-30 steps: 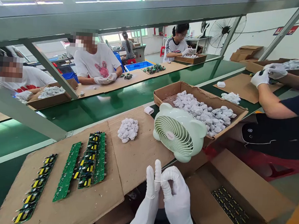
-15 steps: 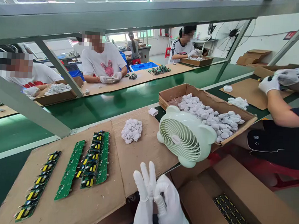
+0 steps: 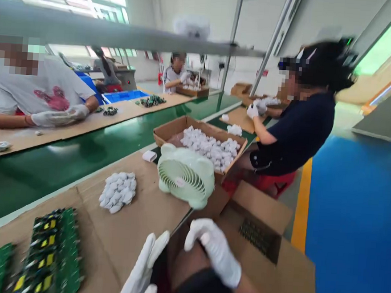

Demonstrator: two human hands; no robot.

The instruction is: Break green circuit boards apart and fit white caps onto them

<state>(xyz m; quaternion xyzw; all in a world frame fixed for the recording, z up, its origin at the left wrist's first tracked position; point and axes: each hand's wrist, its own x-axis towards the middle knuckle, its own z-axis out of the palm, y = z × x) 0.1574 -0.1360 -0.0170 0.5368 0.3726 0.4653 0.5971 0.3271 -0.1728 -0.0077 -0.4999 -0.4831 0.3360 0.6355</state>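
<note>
Both my hands wear white gloves and are held apart at the table's front edge. My left hand [image 3: 145, 268] has its fingers stretched out and holds nothing. To its right, over my lap, my right hand [image 3: 213, 250] is loosely curved with its fingers bent, and no object shows in it. Nearest to them on the table stands a pale green fan [image 3: 185, 175]. A heap of small white plastic pieces [image 3: 118, 191] lies on the cardboard sheet [image 3: 108, 243]. Green circuit boards [image 3: 69, 251] with yellow and black components lie at lower left.
Behind the fan is a cardboard tray [image 3: 169, 131] full of white pieces. An open carton [image 3: 293, 274] with boards inside stands on the floor at right. A co-worker in a dark shirt [image 3: 304, 127] sits beyond it. Other people work across the green conveyor belt [image 3: 91, 146].
My right hand has let go of the left glove's finger and moved away to the right. The view has swung right, so the table's things appear further left.
</note>
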